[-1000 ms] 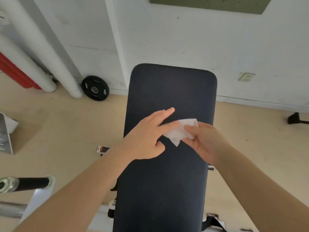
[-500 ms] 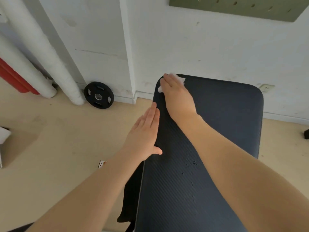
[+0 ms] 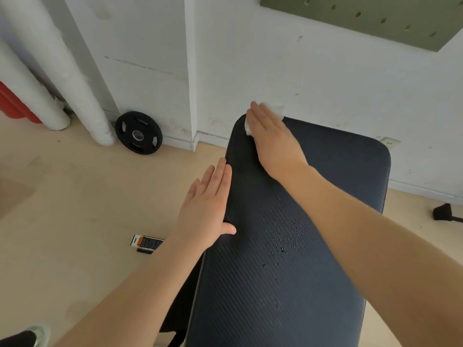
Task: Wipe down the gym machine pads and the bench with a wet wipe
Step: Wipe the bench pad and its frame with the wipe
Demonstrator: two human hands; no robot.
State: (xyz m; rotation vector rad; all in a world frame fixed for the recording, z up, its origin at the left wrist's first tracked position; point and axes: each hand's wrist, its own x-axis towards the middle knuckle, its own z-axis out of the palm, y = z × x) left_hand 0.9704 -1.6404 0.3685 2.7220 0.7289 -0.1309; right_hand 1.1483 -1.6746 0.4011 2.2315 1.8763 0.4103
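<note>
White wipe (image 3: 274, 110) lies under your flat right hand (image 3: 271, 136) at the bench (image 3: 288, 284) pad's far left corner. Left hand (image 3: 208, 209), fingers straight, steadies the left edge. Droplets (image 3: 288, 236) mid-pad remain; wiping appears barely begun.

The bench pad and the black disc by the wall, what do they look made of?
The bench pad looks like dark vinyl or faux leather over padding: matte, finely ribbed, with water droplets beading on it. The disc looks like a rubber-coated weight plate: dull black, grip cutouts, shiny metal hub. Neither is certain from sight alone.
</note>
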